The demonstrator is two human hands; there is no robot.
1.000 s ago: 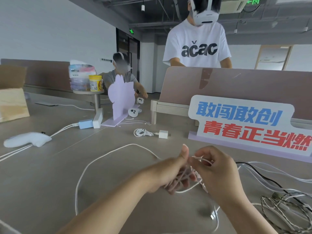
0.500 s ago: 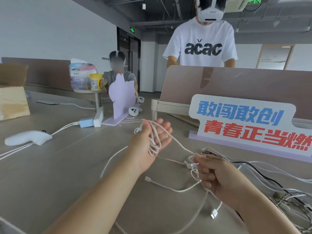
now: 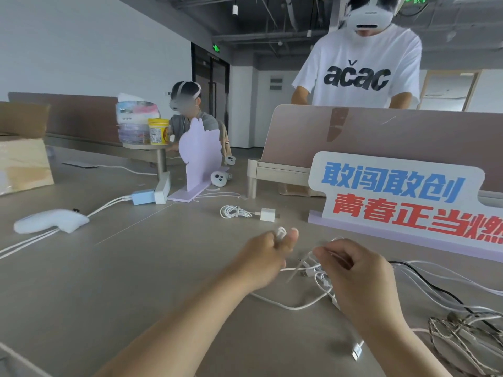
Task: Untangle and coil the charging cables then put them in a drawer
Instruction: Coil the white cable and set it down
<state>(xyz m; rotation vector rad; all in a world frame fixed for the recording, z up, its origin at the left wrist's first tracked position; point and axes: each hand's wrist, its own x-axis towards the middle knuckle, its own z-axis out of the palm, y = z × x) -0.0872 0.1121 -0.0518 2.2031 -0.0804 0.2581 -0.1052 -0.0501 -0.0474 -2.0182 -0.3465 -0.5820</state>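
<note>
The grey table carries everything. Beyond the fingers of both hands stands the large sign, which reads 敢闯敢创 in blue and 青春正当燃 in red (the last character is cut by the frame edge). Behind it a person wears a white T-shirt printed "ačac". The left hand is clenched, with thumb and forefinger pinching a small turn of the white cable; I judge it serves as the core on which the coil is built. The right hand, just beside the left fingers, curls its fingers around a strand of the same cable, probably to feed it and keep it tight, though blur hides the exact grip. The loose rest lies on the table under the right fingers. To the right of the right wrist sits a braided tangle, not yet sorted. Ahead of the left fingertips lies a coiled cable joined to a small white charger, seemingly finished. A silver plug lies below the right wrist. No drawer is visible.
</note>
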